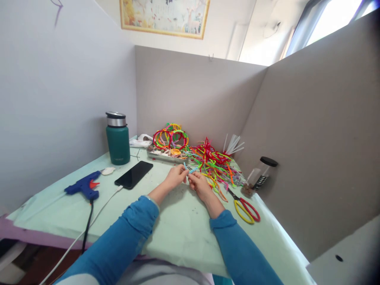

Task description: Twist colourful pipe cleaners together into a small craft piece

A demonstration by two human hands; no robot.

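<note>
A small craft workspace occupies a booth walled by plain grey partitions, its table spread with a pale green cover. A blue glue gun, red-and-yellow-handled scissors and a heap of bright fuzzy stems point to handicraft; beyond the panels are a framed picture and a bright window.

I see a wrinkled blue left sleeve, whitish at its near end, a plain blue right sleeve, and greyish clothing between them.
</note>
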